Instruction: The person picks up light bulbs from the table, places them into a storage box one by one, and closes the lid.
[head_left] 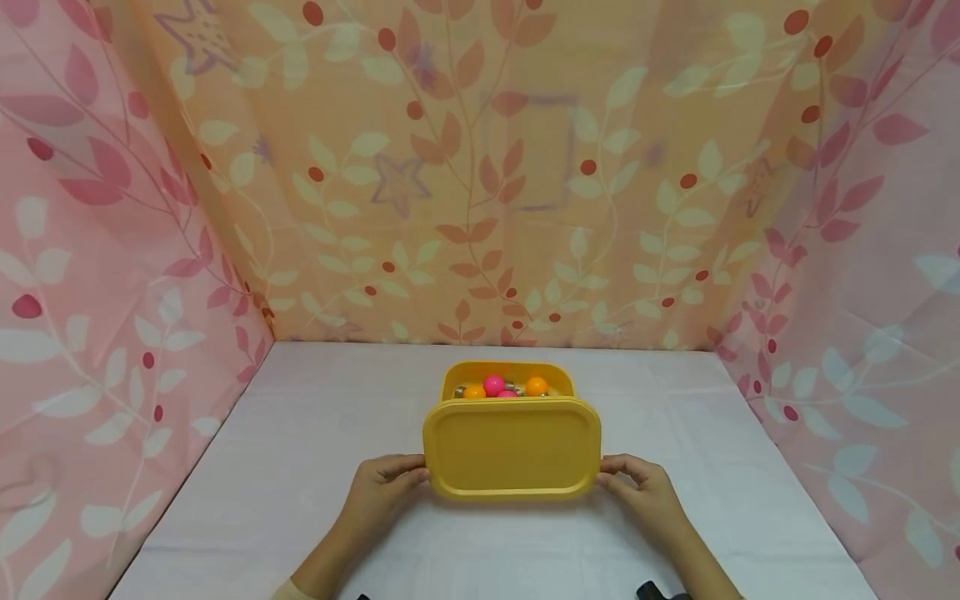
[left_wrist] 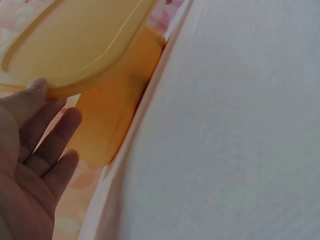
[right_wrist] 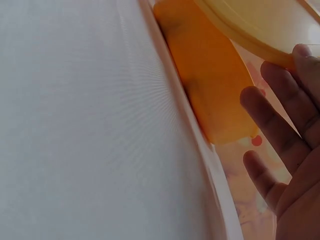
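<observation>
A yellow rectangular lid (head_left: 512, 448) with rounded corners is held at its two short ends, tilted in front of a yellow plastic box (head_left: 461, 377). My left hand (head_left: 386, 487) pinches the lid's left end between thumb and fingers; in the left wrist view the thumb (left_wrist: 36, 86) lies on its rim. At the opposite end my right hand (head_left: 641, 492) pinches the rim the same way. Inside the box lie several small bulbs with metal screw bases, among them a pink bulb (head_left: 494, 385) and an orange bulb (head_left: 537, 386). The lid hides the box's near side in the head view.
The box stands on a table covered with white cloth (head_left: 337, 400). Leaf-patterned fabric hangs behind it as an orange back wall (head_left: 480, 183), with pink side walls (head_left: 97, 275) left and right. A black object (head_left: 654, 590) shows beside the right forearm at the bottom edge.
</observation>
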